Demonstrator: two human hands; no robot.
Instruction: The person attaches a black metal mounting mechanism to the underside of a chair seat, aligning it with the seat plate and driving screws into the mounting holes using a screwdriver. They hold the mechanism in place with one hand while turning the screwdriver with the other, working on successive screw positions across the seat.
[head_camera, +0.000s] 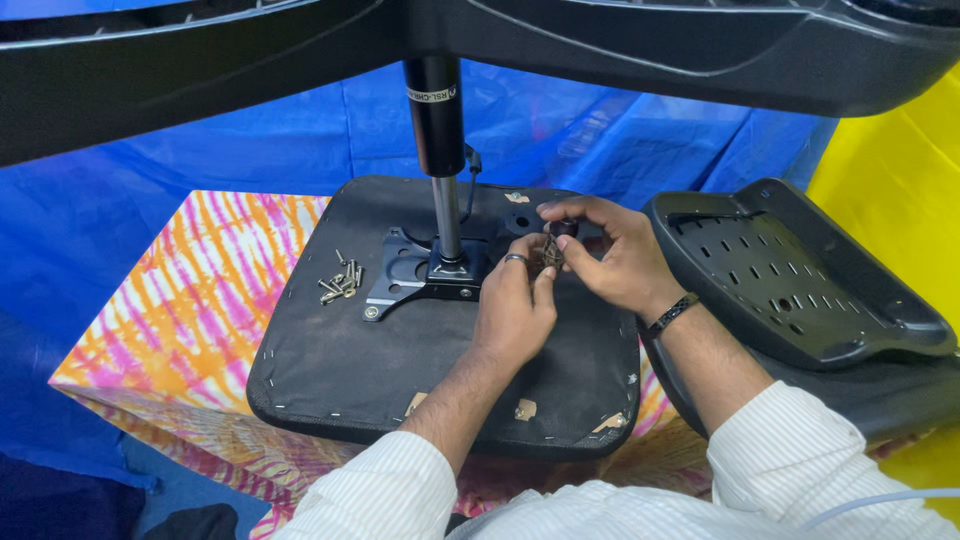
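Note:
An upturned black chair seat (350, 360) lies on a patterned cloth. A black metal mounting plate (405, 275) is fixed on it, and a gas-lift cylinder (437, 130) rises from the plate to the chair base overhead. My left hand (515, 305), with a ring on one finger, and my right hand (605, 255), with a dark wristband, meet just right of the plate. Together they pinch a small dark part (552, 248), too small to identify. A pile of several screws (340, 280) rests on the seat left of the plate.
A black perforated plastic backrest shell (800, 290) lies to the right. The black chair base (650, 40) spans the top of the view. Blue sheeting (130, 200) covers the back and left, yellow sheeting (900, 170) the right. The orange and pink cloth (190, 300) shows at left.

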